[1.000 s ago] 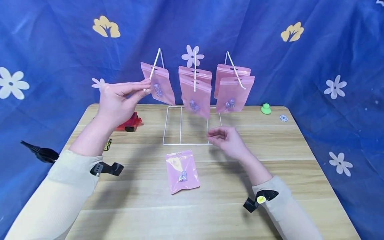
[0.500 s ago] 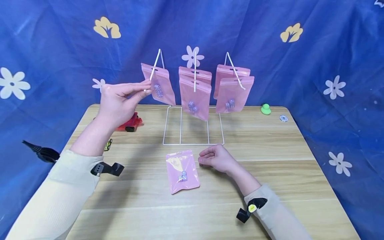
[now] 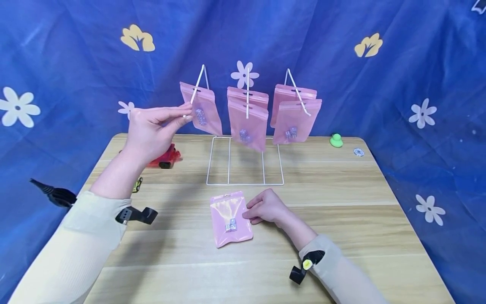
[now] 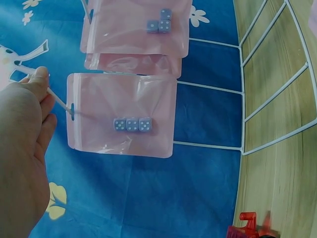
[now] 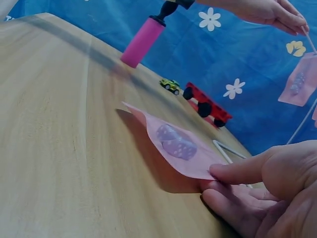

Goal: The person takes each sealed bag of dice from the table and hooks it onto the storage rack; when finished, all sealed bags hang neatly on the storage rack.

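On the near middle of the table (image 3: pixel 341 202), your right hand (image 3: pixel 265 207) pinches the right edge of the flat pouch (image 3: pixel 230 218); the right wrist view shows thumb and fingers (image 5: pixel 237 173) closing on that edge and lifting it a little off the wood, with the dice (image 5: pixel 176 141) bulging inside. Farther back and to the left, your left hand (image 3: pixel 149 126) is raised, thumb and forefinger pressed together on the tip of the left peg (image 3: pixel 194 93) of the white rack (image 3: pixel 244 160), just beside the hung pouch (image 4: pixel 124 114) there.

From here the risks look small but real. The grip sits on a thin, slick edge, so the pouch could slide out as you raise it, and the dice would swing it. The rack is light wire and you hold it only by one peg tip; a pull or push could tilt it and shake the five hung pouches. The hanging hole is at the far end, away from your pinch, so threading it may need a regrip. A red toy (image 3: pixel 164 157) lies under your left forearm, clear of the work.
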Available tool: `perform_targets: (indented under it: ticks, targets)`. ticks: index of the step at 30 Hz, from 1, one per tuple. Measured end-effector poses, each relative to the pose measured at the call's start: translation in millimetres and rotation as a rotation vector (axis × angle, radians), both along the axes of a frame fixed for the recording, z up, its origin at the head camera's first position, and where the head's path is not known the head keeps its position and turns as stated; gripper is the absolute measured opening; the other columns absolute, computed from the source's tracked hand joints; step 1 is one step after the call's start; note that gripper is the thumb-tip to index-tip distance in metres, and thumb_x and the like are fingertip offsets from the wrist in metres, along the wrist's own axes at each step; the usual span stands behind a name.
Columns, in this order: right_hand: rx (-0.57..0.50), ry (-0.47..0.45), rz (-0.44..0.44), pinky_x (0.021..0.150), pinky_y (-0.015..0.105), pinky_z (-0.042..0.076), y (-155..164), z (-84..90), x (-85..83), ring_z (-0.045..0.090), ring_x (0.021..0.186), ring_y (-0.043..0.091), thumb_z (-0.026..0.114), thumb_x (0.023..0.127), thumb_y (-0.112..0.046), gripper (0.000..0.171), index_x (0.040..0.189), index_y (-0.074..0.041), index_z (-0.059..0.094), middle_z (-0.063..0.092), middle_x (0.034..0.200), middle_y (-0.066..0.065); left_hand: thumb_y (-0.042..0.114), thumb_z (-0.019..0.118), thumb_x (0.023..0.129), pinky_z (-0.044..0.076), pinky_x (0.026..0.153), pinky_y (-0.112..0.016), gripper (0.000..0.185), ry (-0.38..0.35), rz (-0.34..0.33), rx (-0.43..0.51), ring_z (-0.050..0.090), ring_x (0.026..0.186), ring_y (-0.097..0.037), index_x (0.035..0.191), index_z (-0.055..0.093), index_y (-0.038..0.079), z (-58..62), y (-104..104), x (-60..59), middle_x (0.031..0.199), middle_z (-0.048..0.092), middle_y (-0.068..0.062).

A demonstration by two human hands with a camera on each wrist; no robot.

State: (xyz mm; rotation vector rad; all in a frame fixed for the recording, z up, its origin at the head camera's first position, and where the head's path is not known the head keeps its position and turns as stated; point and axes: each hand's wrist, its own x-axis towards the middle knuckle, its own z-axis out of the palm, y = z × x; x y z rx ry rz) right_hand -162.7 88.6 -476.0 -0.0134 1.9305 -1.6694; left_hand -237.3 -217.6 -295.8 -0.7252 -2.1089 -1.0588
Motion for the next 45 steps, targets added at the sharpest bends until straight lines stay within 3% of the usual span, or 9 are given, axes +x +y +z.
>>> perform_targets:
  ticks: [7, 15, 22, 28, 35, 45]
  targets:
    - [-0.056, 0.029, 0.026, 0.063, 0.034, 0.065, 3, 2.2, 3.0, 0.073, 0.065, 0.019, 0.079, 0.085, 0.011, 0.022, 0.106, 0.016, 0.071, 0.076, 0.083, 0.016, -0.007, 0.088, 0.082, 0.055, 0.089, -0.016, 0.031, -0.001, -0.003, -0.010, 0.073, 0.109, -0.009, 0.108, 0.086, 0.010, 1.1, 2, 1.4, 0.111, 0.079, -0.006]
    - [-0.081, 0.147, 0.042, 0.069, 0.030, 0.063, 13, 10.2, 3.3, 0.071, 0.072, 0.016, 0.076, 0.090, 0.007, 0.014, 0.102, 0.012, 0.071, 0.073, 0.083, 0.010, -0.005, 0.088, 0.083, 0.055, 0.089, -0.015, 0.028, 0.016, 0.006, -0.011, 0.071, 0.107, 0.000, 0.107, 0.086, 0.009, 1.5, 2, 1.6, 0.111, 0.079, -0.005]
    - [-0.055, 0.331, 0.009, 0.073, 0.030, 0.062, 24, 31.3, 5.2, 0.071, 0.080, 0.016, 0.074, 0.094, 0.006, 0.010, 0.102, 0.010, 0.072, 0.074, 0.091, 0.011, -0.003, 0.087, 0.085, 0.054, 0.089, -0.014, 0.026, 0.017, 0.006, -0.022, 0.069, 0.107, 0.005, 0.108, 0.085, 0.007, 1.7, 2, 1.3, 0.112, 0.078, -0.007]
    - [-0.070, 0.475, -0.087, 0.074, 0.030, 0.063, 39, 49.3, 4.0, 0.074, 0.081, 0.018, 0.073, 0.093, 0.010, 0.007, 0.100, 0.011, 0.072, 0.077, 0.095, 0.017, -0.004, 0.086, 0.086, 0.054, 0.090, -0.015, 0.025, 0.013, 0.014, -0.015, 0.072, 0.108, -0.003, 0.108, 0.085, 0.008, 1.7, 2, 0.6, 0.112, 0.079, -0.006]
    - [-0.152, 0.540, -0.175, 0.074, 0.028, 0.063, 47, 78.1, 1.9, 0.075, 0.081, 0.017, 0.073, 0.093, 0.013, 0.005, 0.098, 0.013, 0.072, 0.076, 0.094, 0.022, -0.003, 0.086, 0.086, 0.054, 0.094, -0.017, 0.027, 0.036, 0.029, -0.012, 0.075, 0.109, -0.018, 0.111, 0.085, 0.008, 3.4, 1, 0.5, 0.114, 0.078, -0.006]
    - [-0.190, 0.634, -0.176, 0.072, 0.028, 0.063, 39, 111.2, -5.2, 0.073, 0.078, 0.016, 0.074, 0.092, 0.012, 0.007, 0.099, 0.013, 0.073, 0.076, 0.092, 0.020, 0.000, 0.089, 0.085, 0.052, 0.097, -0.016, 0.036, 0.086, 0.051, -0.037, 0.075, 0.110, -0.019, 0.118, 0.083, 0.012, 4.9, 0, 1.4, 0.118, 0.077, -0.002]
